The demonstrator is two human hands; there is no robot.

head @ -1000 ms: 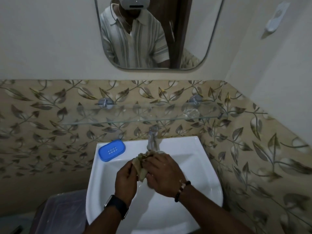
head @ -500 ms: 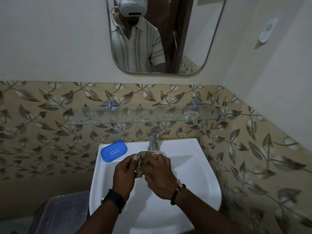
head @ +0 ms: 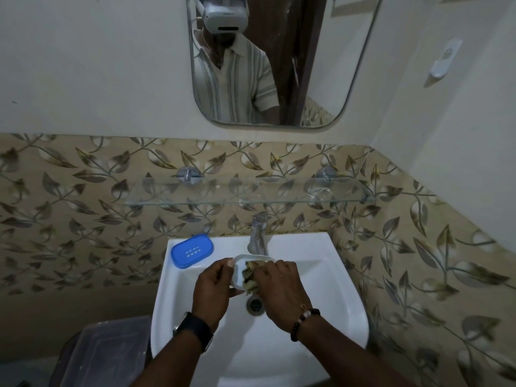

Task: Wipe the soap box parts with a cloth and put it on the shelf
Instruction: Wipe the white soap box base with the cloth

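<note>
Over the white sink (head: 321,275), my left hand (head: 213,289) holds a white soap box part (head: 240,270) by its left side, tilted open toward me. My right hand (head: 279,286) presses a crumpled brownish cloth (head: 251,276) inside that part. The blue soap box part (head: 192,250), with small slots in it, lies on the sink's back left corner. A glass shelf (head: 245,195) is fixed to the tiled wall above the tap, with nothing on it that I can make out.
A chrome tap (head: 258,233) stands at the sink's back middle, just behind my hands. The drain (head: 254,304) shows below them. A lidded plastic bin (head: 103,356) sits low on the left. A mirror (head: 268,60) hangs above the shelf.
The white part, earlier mostly hidden by the cloth and my fingers, now shows open. The cloth has shifted inside it, and my hands sit slightly lower over the drain.
</note>
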